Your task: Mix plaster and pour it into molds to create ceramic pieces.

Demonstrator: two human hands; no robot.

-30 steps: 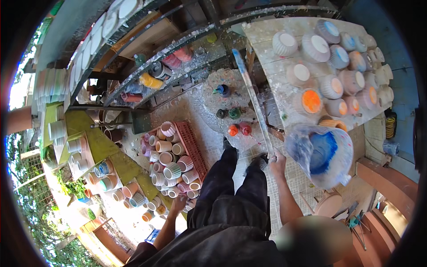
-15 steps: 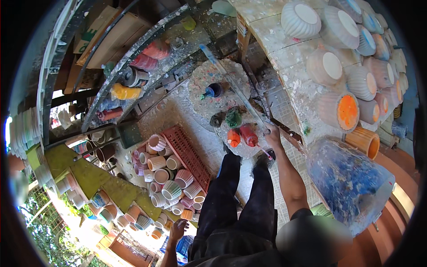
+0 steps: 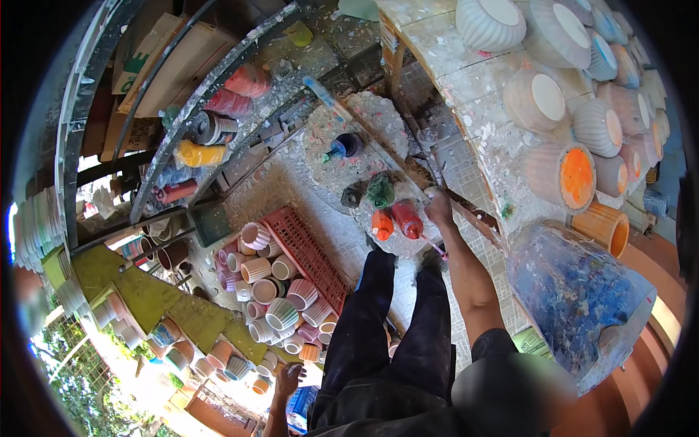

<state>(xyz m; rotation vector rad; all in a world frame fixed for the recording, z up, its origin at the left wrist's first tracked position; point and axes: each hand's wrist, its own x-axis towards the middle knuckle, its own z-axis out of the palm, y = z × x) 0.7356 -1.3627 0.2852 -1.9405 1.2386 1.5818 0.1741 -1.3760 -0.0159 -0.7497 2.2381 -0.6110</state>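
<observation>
Right hand [image 3: 439, 207] reaches down to floor slab [image 3: 378, 124] spattered with paint, fingers curled together at slab's right edge; what they pinch, cannot tell. Red squeeze bottle [image 3: 408, 218] just beside hand, orange bottle [image 3: 381, 224] touching it on left, green bottle [image 3: 379, 189] behind them. Left hand [image 3: 288, 380] hangs low near bottom edge of view, fingers loosely bent, holding nothing. Red crate [image 3: 309, 251] of striped pots near left leg. Big blue-stained pot [image 3: 575, 298] on workbench edge at right.

Lighting and quality: strong daylight from the lower left, blown out over the green foliage [image 3: 73, 379]; shaded upper shelving; heavy fisheye bending at the black circular rim; blurred patch at lower right.
</observation>
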